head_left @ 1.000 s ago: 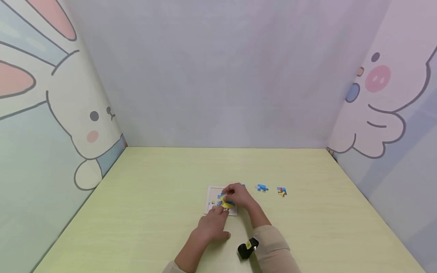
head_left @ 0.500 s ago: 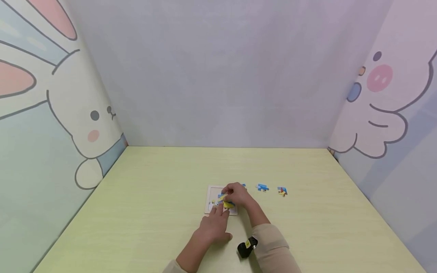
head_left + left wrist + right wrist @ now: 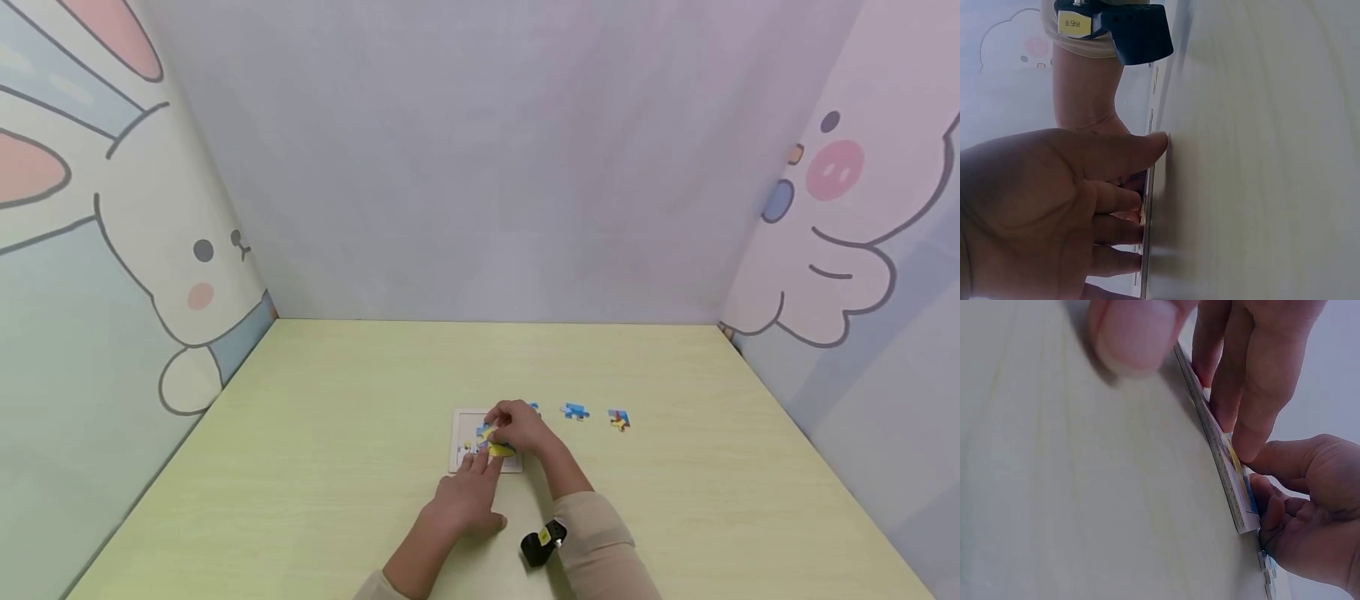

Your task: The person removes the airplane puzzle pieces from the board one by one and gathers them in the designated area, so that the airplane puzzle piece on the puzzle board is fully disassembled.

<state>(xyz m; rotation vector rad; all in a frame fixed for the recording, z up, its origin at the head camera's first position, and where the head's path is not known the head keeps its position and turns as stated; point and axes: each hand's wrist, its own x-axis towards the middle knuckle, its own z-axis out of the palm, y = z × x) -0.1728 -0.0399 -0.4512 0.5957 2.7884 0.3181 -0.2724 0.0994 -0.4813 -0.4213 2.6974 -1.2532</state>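
Observation:
A square jigsaw tray [image 3: 454, 454] with a pale frame lies on the table, partly filled with blue and yellow puzzle pieces. My left hand [image 3: 467, 496] lies over its near edge, fingers stretched out and tips pressing on the pieces; its thumb [image 3: 1138, 337] is apart from the tray. From the right, my right hand [image 3: 521, 427] reaches over the tray, fingers curled, thumb and forefinger pinching a yellow and blue puzzle piece [image 3: 487, 435] down at the picture. Much of that piece is hidden by the fingers. In the right wrist view, the right hand [image 3: 1316, 512] meets the left fingertips.
Right of the tray lie a blue puzzle piece [image 3: 576, 412] and a blue, red and yellow one [image 3: 618, 418]. Another blue piece [image 3: 534, 407] shows partly behind my right hand. A black wrist camera [image 3: 542, 545] sits by the right sleeve. Cartoon-printed walls enclose the table [image 3: 337, 375].
Both hands stay almost in place over the tray. The left fingers have shifted slightly on the pieces. The loose pieces lie as before.

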